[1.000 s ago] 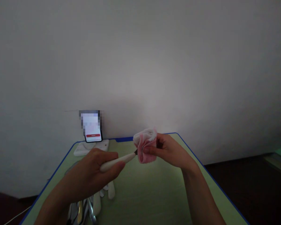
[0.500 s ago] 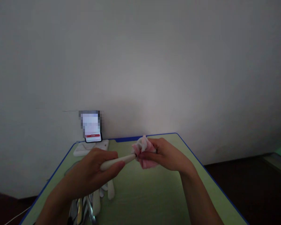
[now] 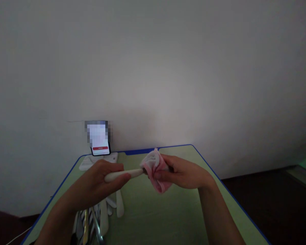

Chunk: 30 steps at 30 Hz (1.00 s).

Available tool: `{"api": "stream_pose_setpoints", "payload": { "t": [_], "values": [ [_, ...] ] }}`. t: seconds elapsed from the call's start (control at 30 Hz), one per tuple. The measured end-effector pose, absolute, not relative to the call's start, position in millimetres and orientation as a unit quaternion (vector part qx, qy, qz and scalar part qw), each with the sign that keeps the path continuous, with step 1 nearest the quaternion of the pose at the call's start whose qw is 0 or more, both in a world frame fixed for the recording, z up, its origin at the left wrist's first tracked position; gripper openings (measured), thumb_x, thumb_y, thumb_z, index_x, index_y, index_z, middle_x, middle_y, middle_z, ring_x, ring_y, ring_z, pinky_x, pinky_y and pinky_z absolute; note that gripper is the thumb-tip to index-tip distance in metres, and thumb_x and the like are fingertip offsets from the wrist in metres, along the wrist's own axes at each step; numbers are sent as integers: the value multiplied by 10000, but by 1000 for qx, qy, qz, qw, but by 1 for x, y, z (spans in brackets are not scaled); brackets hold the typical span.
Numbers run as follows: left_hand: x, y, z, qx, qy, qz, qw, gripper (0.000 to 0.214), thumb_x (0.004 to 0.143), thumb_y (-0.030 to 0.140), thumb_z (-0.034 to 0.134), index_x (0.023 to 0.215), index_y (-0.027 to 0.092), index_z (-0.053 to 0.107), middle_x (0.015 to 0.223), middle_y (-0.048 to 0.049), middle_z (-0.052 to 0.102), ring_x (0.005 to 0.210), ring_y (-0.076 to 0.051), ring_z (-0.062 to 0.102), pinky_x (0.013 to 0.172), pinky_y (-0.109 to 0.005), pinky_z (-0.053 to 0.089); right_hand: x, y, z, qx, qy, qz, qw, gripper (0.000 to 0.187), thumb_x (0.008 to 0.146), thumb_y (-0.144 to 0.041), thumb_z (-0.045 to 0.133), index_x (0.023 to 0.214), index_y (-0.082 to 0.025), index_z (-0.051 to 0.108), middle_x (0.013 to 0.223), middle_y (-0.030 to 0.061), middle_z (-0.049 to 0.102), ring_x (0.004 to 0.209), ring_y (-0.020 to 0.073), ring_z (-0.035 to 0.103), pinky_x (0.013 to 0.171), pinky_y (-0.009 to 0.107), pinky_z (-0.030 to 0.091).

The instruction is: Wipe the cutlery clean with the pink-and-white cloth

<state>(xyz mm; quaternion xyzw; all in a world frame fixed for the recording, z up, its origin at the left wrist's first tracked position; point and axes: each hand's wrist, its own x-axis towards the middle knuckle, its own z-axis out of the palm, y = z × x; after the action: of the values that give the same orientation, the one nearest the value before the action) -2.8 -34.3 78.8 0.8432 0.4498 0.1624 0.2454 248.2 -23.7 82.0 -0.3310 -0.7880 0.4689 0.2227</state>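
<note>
My left hand (image 3: 103, 182) is closed around the thick cream handle (image 3: 124, 175) of a utensil, held nearly level above the table. The utensil's far end is hidden inside a pink and white cloth (image 3: 158, 170), so its kind cannot be made out. A small dark bit of its neck shows where handle and cloth meet. My right hand (image 3: 182, 172) pinches the bunched cloth around that end, thumb in front and fingers behind. Below my left forearm lie several pieces of cutlery (image 3: 95, 221), some with cream handles, one gold-coloured and some shiny metal.
A phone (image 3: 100, 139) with a lit screen leans upright at the table's back left, by a white board-like item (image 3: 113, 158). The green table (image 3: 163, 217) has a blue edge and stands against a grey wall (image 3: 153, 68).
Both hands and the utensil have shifted slightly left. The cloth has turned and spread, with its lower fold hanging further down.
</note>
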Motion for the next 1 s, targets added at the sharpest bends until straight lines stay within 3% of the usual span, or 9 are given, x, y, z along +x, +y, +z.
{"api": "stream_pose_setpoints", "payload": {
  "t": [0.17,0.37,0.47,0.6,0.87,1.0],
  "values": [
    [-2,-36,81,840,458,173,235,421,876,447,381,599,168,530,537,27,503,508,-99,478,485,-179,336,250,-23,81,-350,-773,462,257,293,852,-410,487,960,-147,557,755,-3,539,649,97,457,578,207,388],
    [0,-37,83,836,459,187,237,422,881,439,373,585,167,503,544,30,499,516,-93,479,494,-171,343,250,-21,80,-401,-730,432,346,289,828,-383,533,987,-152,602,835,31,590,715,122,529,579,213,403],
    [-2,-36,81,838,453,188,239,422,883,435,370,584,168,502,540,33,493,518,-94,478,495,-172,343,247,-20,80,-417,-705,399,412,274,817,-377,551,961,-156,623,847,43,612,754,138,553,630,235,437],
    [-4,-36,79,834,455,194,244,404,881,426,381,605,169,525,546,34,504,523,-97,486,502,-177,353,239,-24,85,-397,-689,338,503,313,816,-339,563,1095,-199,596,1018,67,635,924,173,574,804,303,456],
    [-1,-40,87,824,444,254,245,372,858,421,407,632,168,558,563,27,549,546,-108,484,526,-184,392,230,-35,90,-350,-805,274,394,275,891,-293,452,1115,-244,603,1109,32,644,1005,154,577,882,290,411],
    [0,-40,88,831,435,246,242,404,867,433,391,582,172,511,535,31,518,519,-104,459,503,-184,379,232,-34,88,-378,-808,283,353,248,853,-320,522,1079,-244,592,1079,21,651,964,162,591,831,281,415]
  ]
}}
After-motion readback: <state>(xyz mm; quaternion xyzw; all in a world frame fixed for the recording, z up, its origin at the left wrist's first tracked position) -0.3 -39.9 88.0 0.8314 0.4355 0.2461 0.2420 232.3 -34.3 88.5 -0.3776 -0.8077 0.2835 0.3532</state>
